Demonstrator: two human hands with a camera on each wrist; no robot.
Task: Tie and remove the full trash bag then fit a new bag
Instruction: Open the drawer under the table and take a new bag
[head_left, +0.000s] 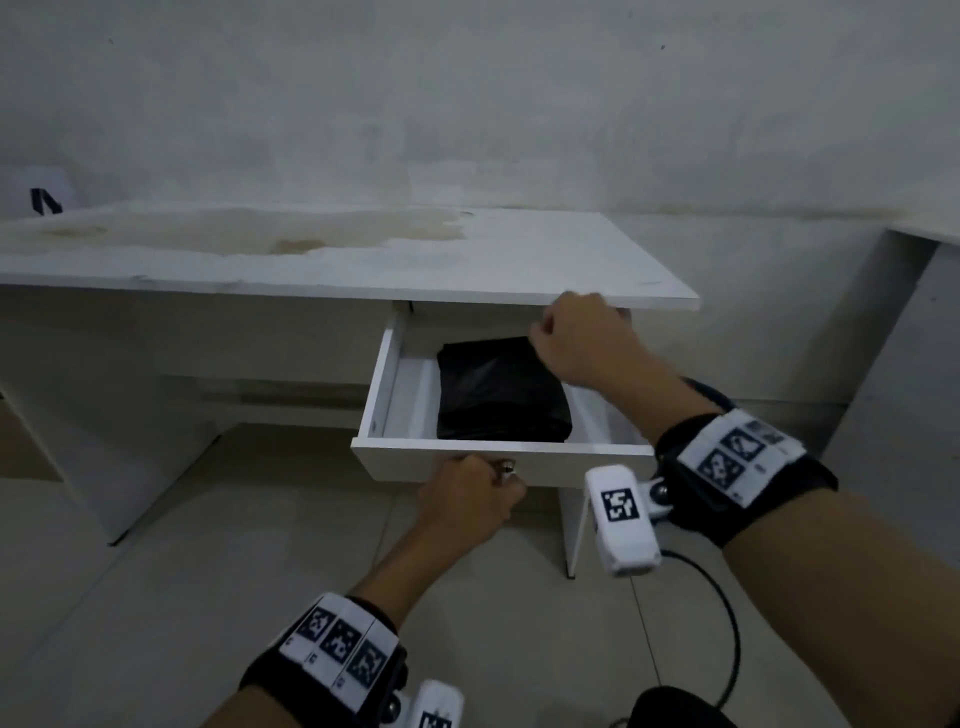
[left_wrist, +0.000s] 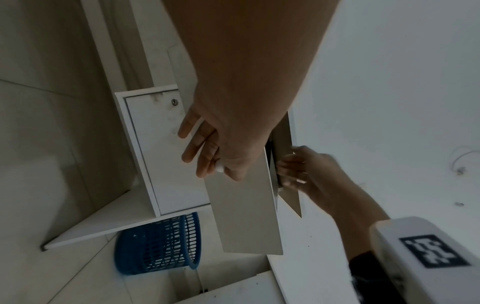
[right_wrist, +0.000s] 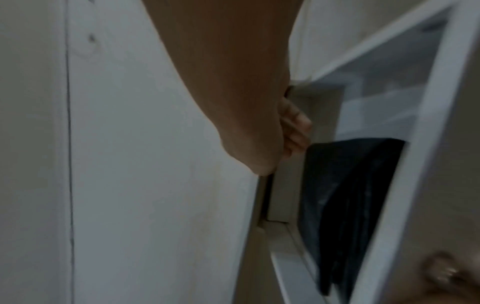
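A folded stack of black trash bags lies in the open white drawer under the desk top. My left hand is below the drawer front, and its fingers hold the small knob. My right hand reaches into the drawer at the stack's far right corner. Its loosely curled fingers sit just beside the edge of the bags; I cannot tell whether they touch. A blue mesh waste basket stands on the floor beside the desk, with no bag visible in it.
The stained white desk top overhangs the back of the drawer. A white cabinet door with a lock sits under the desk. Another white unit stands to the right. A black cable loops on the tiled floor.
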